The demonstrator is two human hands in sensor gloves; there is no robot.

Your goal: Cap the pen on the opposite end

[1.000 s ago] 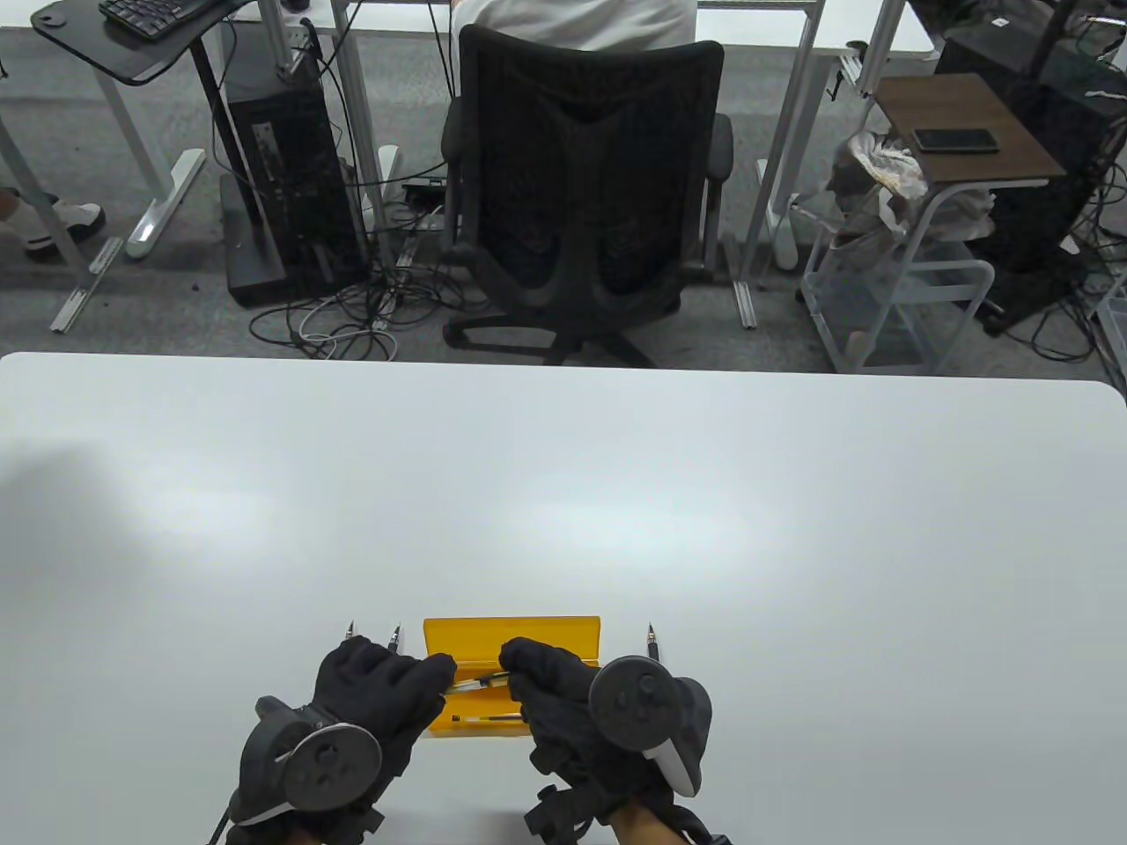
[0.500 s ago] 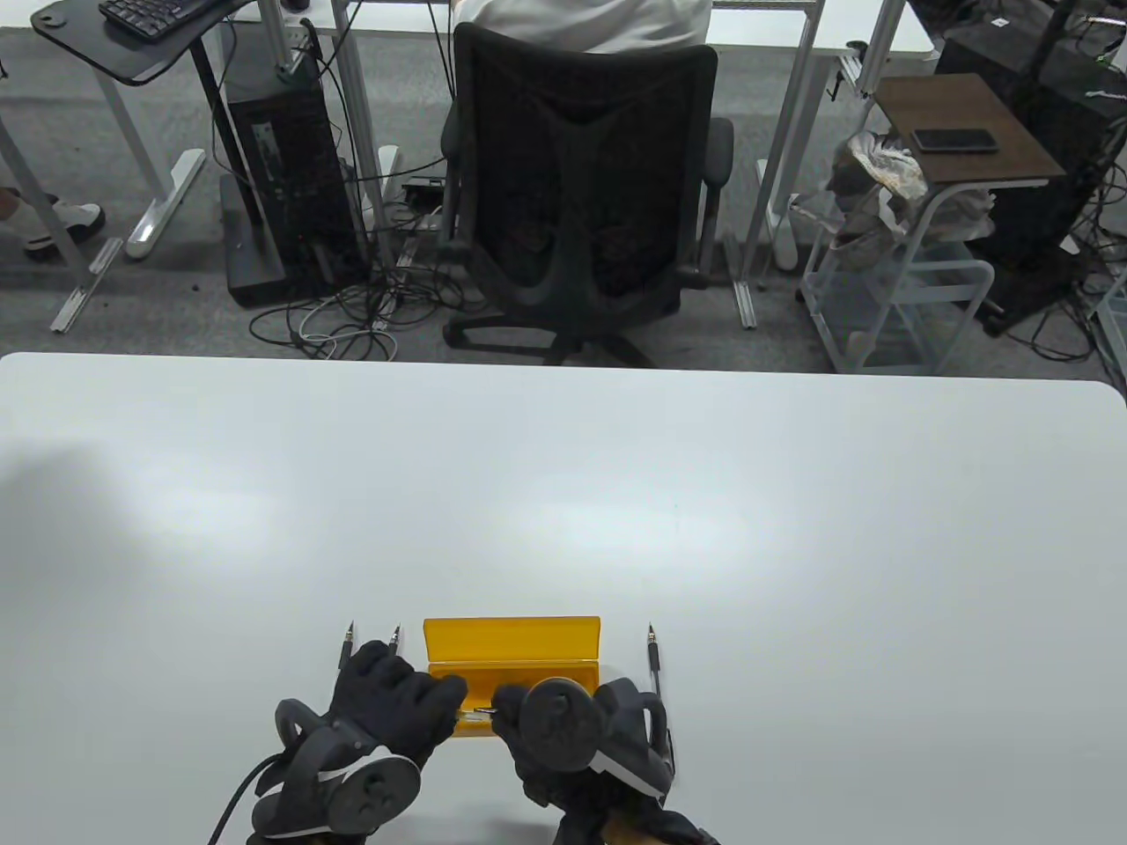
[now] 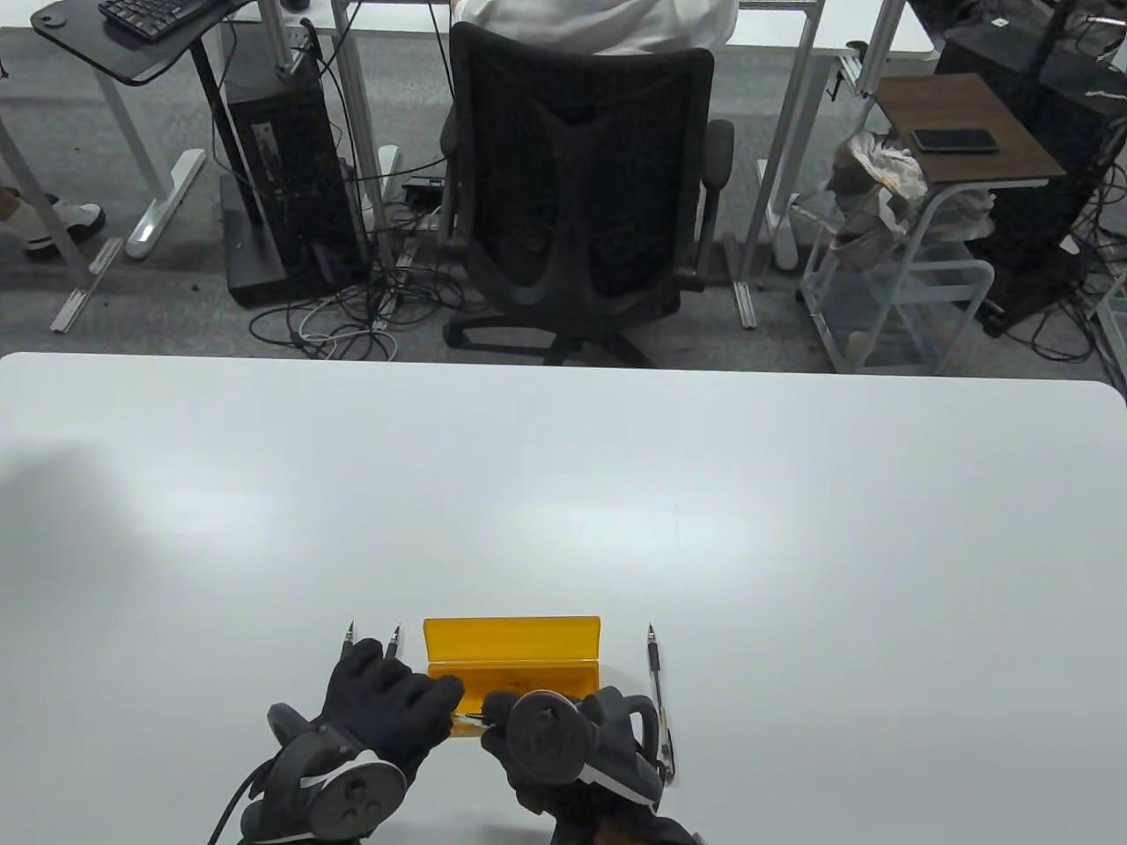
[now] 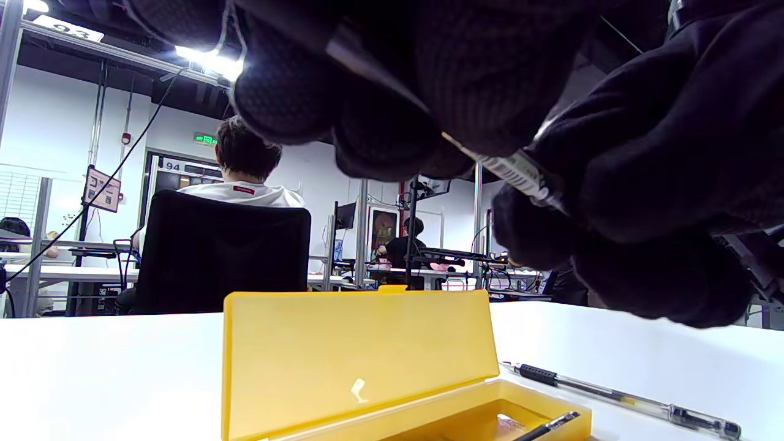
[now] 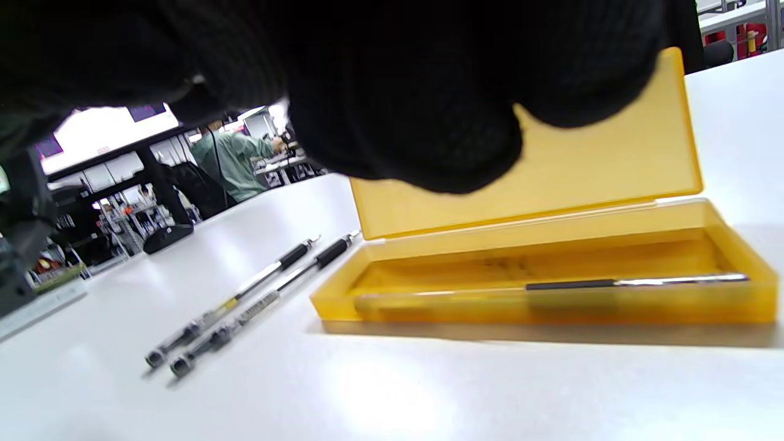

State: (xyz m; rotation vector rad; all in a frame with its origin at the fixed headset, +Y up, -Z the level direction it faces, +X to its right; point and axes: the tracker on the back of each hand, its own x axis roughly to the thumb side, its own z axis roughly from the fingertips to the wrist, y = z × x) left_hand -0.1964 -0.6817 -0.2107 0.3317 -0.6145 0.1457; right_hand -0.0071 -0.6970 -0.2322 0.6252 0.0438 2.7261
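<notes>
Both hands meet over the yellow case (image 3: pixel 511 647) near the table's (image 3: pixel 563 493) near edge. Left hand (image 3: pixel 387 704) and right hand (image 3: pixel 563 739) fingers pinch one pen (image 4: pixel 511 171) between them. Cap hidden. Likely best: align axes, push straight, steady barrel.

I'm working in what looks like an office-style lab. Beyond my white tabletop (image 3: pixel 563 458) sits a black mesh office chair (image 3: pixel 581 185) with a person in white at a desk, a computer tower (image 3: pixel 286 176) over tangled cables (image 3: pixel 352 308), and a keyboard (image 3: pixel 145 13). The left wrist view shows numbered metal-framed workstations and more seated people.
</notes>
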